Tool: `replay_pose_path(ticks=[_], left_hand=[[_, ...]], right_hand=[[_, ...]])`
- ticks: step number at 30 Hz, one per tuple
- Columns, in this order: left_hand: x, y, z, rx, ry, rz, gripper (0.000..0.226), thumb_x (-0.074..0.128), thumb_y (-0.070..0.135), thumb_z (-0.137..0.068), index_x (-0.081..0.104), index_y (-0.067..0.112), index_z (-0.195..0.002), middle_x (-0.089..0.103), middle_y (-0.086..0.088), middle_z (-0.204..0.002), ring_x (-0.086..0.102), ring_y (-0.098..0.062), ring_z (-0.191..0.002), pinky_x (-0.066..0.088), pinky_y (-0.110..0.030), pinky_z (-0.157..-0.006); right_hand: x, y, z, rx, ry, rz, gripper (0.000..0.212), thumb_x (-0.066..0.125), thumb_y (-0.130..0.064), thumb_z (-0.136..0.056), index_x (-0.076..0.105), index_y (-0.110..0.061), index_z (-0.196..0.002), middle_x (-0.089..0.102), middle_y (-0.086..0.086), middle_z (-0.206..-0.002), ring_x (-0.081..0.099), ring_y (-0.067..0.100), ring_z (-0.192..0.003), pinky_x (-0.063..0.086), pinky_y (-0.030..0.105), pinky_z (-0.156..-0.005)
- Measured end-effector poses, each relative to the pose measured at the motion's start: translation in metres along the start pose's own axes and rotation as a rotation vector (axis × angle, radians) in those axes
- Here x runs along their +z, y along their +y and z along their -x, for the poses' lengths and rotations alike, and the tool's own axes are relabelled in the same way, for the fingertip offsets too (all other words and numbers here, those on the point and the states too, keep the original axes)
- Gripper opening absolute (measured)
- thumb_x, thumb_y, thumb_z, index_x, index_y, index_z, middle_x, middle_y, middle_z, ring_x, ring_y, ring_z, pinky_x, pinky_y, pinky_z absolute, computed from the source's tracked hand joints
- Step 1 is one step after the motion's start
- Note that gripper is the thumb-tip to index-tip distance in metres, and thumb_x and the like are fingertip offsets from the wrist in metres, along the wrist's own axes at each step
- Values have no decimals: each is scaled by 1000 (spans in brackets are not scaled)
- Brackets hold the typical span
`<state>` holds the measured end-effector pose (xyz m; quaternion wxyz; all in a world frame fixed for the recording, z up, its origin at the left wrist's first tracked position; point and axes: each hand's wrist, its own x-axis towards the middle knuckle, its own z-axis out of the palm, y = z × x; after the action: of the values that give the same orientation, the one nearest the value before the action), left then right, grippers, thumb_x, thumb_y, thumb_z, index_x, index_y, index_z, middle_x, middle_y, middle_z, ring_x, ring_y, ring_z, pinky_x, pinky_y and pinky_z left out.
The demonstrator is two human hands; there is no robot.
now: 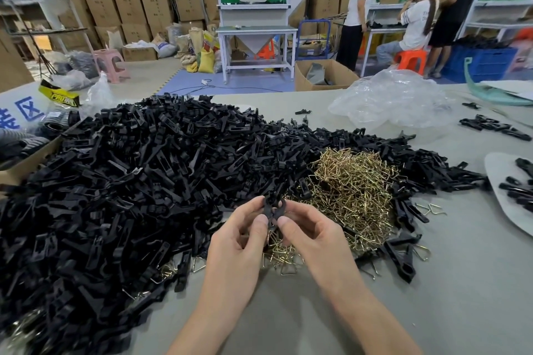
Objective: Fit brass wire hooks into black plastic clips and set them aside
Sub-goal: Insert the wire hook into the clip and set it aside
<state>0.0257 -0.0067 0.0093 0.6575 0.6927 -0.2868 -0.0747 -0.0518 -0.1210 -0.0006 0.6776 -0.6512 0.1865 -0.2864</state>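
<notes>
A black plastic clip (273, 210) is held upright between both hands above the table. My left hand (239, 242) pinches its left side with thumb and fingers. My right hand (311, 236) pinches its right side. Whether a brass hook sits in the clip is hidden by my fingers. A huge heap of black plastic clips (129, 181) covers the left and middle of the table. A tangled pile of brass wire hooks (352, 187) lies just right of and beyond my hands.
Loose clips and hooks (403, 256) lie to the right. A white tray (501, 187) with black clips sits at the far right edge. Crumpled clear plastic (392, 98) lies beyond. Three people stand or sit at benches in the background.
</notes>
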Motion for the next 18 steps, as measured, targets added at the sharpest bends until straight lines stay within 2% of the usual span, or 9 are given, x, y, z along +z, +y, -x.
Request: replay_pose_path(ticks=[8,10,12,14,16,18], left_hand=[[1,5,3,-8,-24,-23,32,60,11,-97,66,38,-113,69,34,-105,64,12,-99,43,-2,-79],[-1,6,3,-3,-24,-23,31,61,10,-97,68,36,-112,70,31,-104,65,11,-98,43,-2,-79],[-2,6,2,-8,-24,-8,29,62,7,-96,71,31,-110,73,25,-100,67,8,-94,45,-3,-77],[-4,6,3,-8,-31,-10,26,63,8,-96,73,29,-106,75,21,-94,68,5,-88,46,-4,-73],[-4,6,4,-8,-38,-25,24,63,11,-95,73,32,-101,75,18,-87,67,4,-79,45,-5,-69],[-3,6,5,-4,-43,-26,24,63,12,-96,72,34,-98,74,13,-84,65,0,-72,46,-8,-66]], right_hand=[[-1,0,0,3,-8,-9,24,69,-9,-94,71,-21,-114,78,-4,-101,72,8,-95,55,22,-83],[-1,0,1,-3,-11,-18,24,70,-9,-93,72,-21,-114,78,-5,-102,72,7,-95,55,21,-83],[-2,-1,0,-10,-25,-25,23,70,-10,-93,72,-21,-113,78,-7,-100,71,4,-93,55,20,-81],[-3,-2,0,-19,-36,-33,19,69,-13,-92,74,-20,-109,77,-8,-91,68,1,-80,53,16,-74],[-5,-2,-2,-13,-21,-59,16,70,-19,-89,76,-18,-104,75,-5,-82,63,3,-70,52,16,-68],[-7,-1,-3,27,-19,-82,22,72,-30,-81,78,-18,-100,73,0,-81,62,9,-69,53,20,-64]])
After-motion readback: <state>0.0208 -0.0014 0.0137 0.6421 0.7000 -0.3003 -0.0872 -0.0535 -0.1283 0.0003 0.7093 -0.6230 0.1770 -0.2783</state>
